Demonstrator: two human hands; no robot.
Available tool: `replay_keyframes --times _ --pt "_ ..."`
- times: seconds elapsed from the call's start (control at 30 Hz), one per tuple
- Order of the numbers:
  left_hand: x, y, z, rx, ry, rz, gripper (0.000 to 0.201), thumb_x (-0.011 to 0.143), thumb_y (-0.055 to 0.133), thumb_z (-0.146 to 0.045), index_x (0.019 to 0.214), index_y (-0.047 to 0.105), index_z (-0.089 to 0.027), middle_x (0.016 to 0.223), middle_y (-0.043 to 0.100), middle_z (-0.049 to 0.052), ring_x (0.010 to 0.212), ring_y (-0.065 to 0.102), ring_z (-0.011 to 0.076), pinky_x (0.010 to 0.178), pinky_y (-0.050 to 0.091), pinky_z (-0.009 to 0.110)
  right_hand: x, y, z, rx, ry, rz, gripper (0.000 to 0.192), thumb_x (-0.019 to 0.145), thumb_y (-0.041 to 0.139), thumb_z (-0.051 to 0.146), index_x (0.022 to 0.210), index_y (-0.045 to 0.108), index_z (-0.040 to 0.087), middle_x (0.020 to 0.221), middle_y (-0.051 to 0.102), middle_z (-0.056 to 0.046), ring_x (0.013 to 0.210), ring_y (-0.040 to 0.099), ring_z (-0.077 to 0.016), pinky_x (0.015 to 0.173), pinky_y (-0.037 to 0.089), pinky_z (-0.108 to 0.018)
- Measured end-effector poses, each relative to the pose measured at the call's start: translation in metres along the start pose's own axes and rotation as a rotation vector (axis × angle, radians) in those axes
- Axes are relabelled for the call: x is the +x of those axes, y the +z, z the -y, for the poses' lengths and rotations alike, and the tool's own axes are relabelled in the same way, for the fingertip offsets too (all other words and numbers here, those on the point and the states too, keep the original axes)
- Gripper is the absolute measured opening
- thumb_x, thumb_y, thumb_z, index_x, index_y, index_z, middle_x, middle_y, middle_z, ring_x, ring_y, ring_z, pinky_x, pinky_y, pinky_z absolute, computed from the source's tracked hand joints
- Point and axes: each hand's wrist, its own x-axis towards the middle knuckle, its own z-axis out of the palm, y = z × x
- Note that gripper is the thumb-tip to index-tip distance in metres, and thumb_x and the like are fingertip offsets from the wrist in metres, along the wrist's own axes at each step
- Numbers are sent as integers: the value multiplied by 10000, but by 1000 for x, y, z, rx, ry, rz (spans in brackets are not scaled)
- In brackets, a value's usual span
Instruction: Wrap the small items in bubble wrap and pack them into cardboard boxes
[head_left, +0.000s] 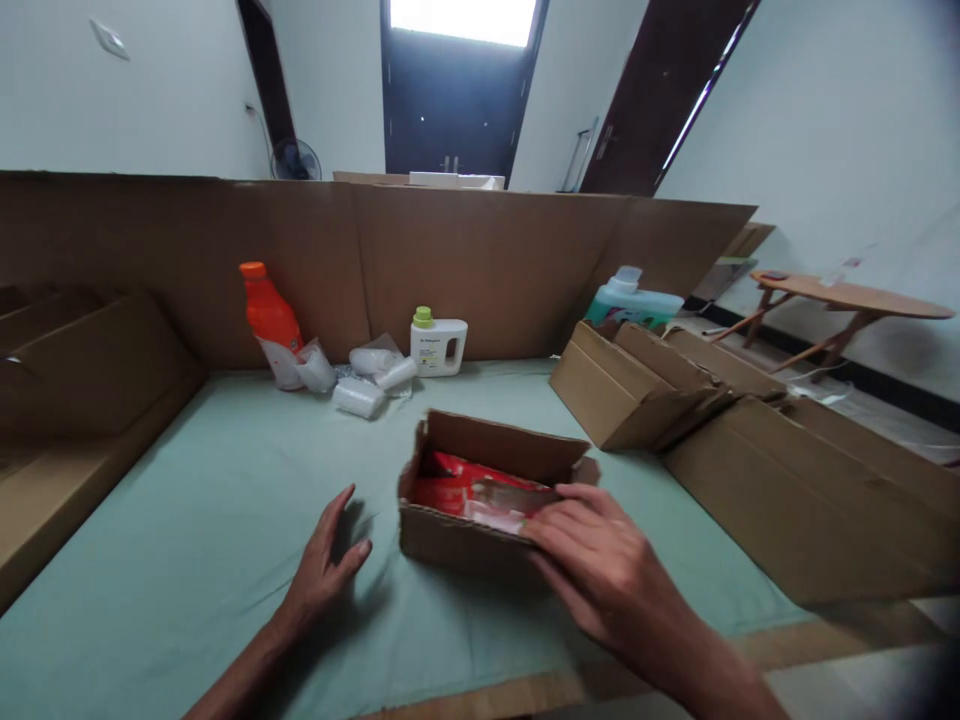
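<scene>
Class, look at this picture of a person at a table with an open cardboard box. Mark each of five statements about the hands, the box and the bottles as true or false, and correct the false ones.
1. The right hand rests on the near edge of the small open box. True.
2. The left hand is inside the box. False: it lies on the green cloth to the left of the box, apart from it.
3. The box holds a red packet. True.
4. The orange bottle lies flat in the middle of the cloth. False: it stands at the back, against the cardboard wall.
5. The white bottle has a red cap. False: its cap is green.
</scene>
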Motion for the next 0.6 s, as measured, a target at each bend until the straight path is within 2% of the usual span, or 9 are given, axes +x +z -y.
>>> replay_keyframes --times 0.13,0.23,0.3,0.37,0.4,0.43,0.5,0.6 --pt "-26 0 -11 -109 -44 -26 733 907 488 -604 1524 370 -226 1582 404 144 1448 398 341 1180 356 541 27 20 13 58 -45 -39 151 937 556 123 981 675 205 810 754 -17 745 687 -166 908 498 -411" --pt "-37 -7 -13 -117 -83 -43 727 890 517 -598 1509 402 -234 1566 429 139 1441 405 351 1187 344 551 16 13 10 61 -28 -120 202 900 658 201 1100 674 227 990 775 -61 942 715 -230 948 497 -447" --pt "-39 -10 -13 -112 -80 -48 720 869 561 -571 1492 430 -235 1546 457 138 1425 427 358 1183 351 555 -6 6 5 43 83 -228 272 869 692 231 1139 672 259 1070 759 -79 1024 702 -276 944 507 -478" --pt "-35 -10 -15 -110 -87 -40 710 850 598 -537 1478 451 -239 1525 484 135 1391 471 360 1166 377 551 -36 5 -1 3 294 -350 250 868 669 237 1112 681 289 1065 749 -74 992 707 -291 895 534 -482" --pt "-31 -9 -17 -115 -101 -29 706 846 607 -520 1475 454 -238 1514 497 135 1363 504 356 1151 400 542 -52 9 -3 -17 415 -370 233 873 654 257 1100 685 295 1049 748 -70 955 715 -288 860 552 -467" --pt "-26 -7 -20 -126 -117 -15 702 847 610 -503 1476 452 -233 1504 508 137 1332 537 348 1131 426 529 -68 16 -6 -34 535 -358 218 876 644 293 1089 689 292 1025 752 -67 912 723 -283 815 571 -443" --pt "-15 0 -27 -162 -122 27 704 847 609 -463 1483 438 -215 1492 517 144 1299 569 334 1101 462 502 -92 38 -10 -5 716 -221 240 859 640 387 1062 699 273 948 768 -59 831 739 -275 713 600 -387" --pt "0 14 -37 -203 -41 109 731 824 616 -383 1501 411 -197 1505 504 142 1358 511 336 1127 430 504 -105 79 -12 194 832 56 323 791 645 478 1005 727 250 866 786 -66 820 751 -301 654 619 -369"
